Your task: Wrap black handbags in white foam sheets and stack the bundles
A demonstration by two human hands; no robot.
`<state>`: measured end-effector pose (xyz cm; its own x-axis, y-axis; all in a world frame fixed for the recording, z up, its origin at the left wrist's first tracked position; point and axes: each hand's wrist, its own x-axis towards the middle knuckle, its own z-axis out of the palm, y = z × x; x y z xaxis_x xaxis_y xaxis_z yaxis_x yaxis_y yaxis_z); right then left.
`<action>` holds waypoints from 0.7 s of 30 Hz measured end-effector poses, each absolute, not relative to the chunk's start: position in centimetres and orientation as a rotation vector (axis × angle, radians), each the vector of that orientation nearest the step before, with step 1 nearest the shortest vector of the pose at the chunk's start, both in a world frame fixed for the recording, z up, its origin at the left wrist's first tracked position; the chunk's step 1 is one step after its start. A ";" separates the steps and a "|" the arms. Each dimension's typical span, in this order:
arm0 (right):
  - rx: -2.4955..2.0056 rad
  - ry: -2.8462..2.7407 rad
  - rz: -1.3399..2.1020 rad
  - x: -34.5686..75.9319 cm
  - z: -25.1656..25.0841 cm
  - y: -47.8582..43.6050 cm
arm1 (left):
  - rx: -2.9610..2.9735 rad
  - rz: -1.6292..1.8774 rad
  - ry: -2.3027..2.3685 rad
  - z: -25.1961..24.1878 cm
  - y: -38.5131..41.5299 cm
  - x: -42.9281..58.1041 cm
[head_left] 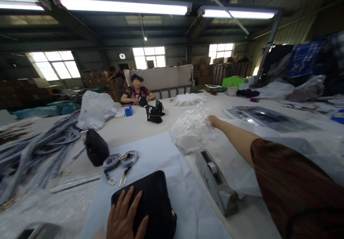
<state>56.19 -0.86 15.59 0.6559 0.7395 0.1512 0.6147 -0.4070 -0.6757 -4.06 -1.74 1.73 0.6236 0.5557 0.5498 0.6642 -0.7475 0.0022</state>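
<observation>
My left hand [126,214] lies flat with fingers spread on a black handbag [154,203], which rests on a white paper sheet [185,185]. Beyond it, a coiled strap [131,159] with gold-coloured clasps lies on the same sheet. My right arm stretches out to a heap of clear plastic bags [188,129]. There my right hand [214,121] is closed at the edge of the plastic, its fingertips hidden. Between my arms stands a grey tape dispenser [215,185]. Another black bag [96,147] stands upright to the left of the strap.
Many plastic-wrapped straps [53,142] cover the left side, near a white plastic sack [94,110]. Across the table [172,119] sits a person [137,92] with small black bags [154,113] nearby. Flat plastic packages [266,117] lie at the right.
</observation>
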 end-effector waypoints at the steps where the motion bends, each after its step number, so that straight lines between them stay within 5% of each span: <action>1: -2.173 -0.994 0.190 56.3 15.9 -1.3 | -2.646 -0.796 -1.008 1.6 -1.7 -4.1; 13: -1.875 -0.447 -0.208 55.0 23.0 -6.7 | -2.620 -0.812 -1.048 1.2 -1.3 -4.1; 21: -1.530 -1.037 -0.289 42.4 25.6 -12.5 | -2.634 -0.794 -1.035 3.5 -3.9 -3.4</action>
<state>42.40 -12.51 25.61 0.5707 0.4398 0.6934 0.7353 0.1021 -0.6700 -3.37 -3.95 3.51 0.6097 0.5706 0.5502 0.6792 -0.7339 0.0084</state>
